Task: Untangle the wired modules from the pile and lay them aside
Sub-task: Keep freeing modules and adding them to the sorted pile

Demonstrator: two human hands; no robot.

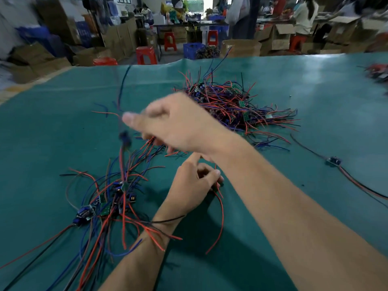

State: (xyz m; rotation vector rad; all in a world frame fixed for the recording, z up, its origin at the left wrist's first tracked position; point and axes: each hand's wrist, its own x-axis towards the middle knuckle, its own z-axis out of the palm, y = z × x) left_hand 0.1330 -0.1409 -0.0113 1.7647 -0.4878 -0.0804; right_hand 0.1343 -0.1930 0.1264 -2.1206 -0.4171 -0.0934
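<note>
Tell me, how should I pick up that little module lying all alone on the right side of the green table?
I'd pinch the lone module by the two long edges of its small board, coming straight down from above. It lies flat on the green table, with wires leaving both ends, so the sides look free. Pulling a wire might strain its joint.

Red, blue and black on teal

The table cover (273, 238) is plain teal. The far pile (228, 103) tangles red, purple-blue and black wires with green boards; the near modules (100, 204) are dark blue with red, blue and black leads. Stools (146, 55) behind are red-orange.
</note>
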